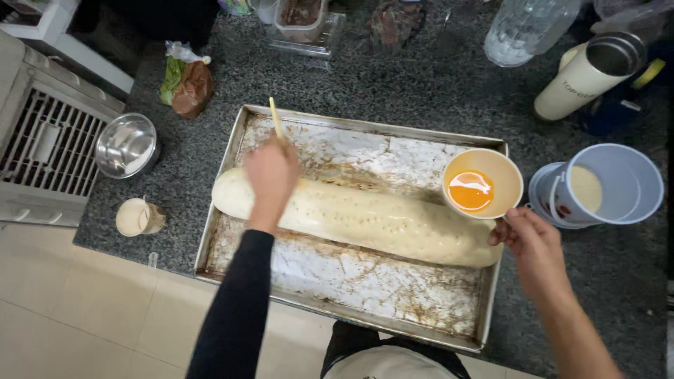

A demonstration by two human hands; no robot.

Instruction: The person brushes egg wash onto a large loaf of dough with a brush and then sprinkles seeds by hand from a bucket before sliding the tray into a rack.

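Note:
A long pale roll of raw dough (379, 219) lies diagonally across a worn metal baking tray (365, 291). My left hand (270, 175) hovers over the roll's left end, fingers closed on a thin wooden stick or brush handle (276, 117) that points away from me. My right hand (528, 235) holds a cream bowl (507, 174) by its lower rim above the tray's right edge. Orange beaten egg (470, 191) sits inside the bowl.
Dark granite counter (393, 84). A grey bucket (618, 184) with pale liquid stands right of the tray. Steel bowl (126, 145) and small cup (138, 217) on the left. A white tumbler (588, 76), clear jug (523, 28) and plastic containers (300, 20) line the back.

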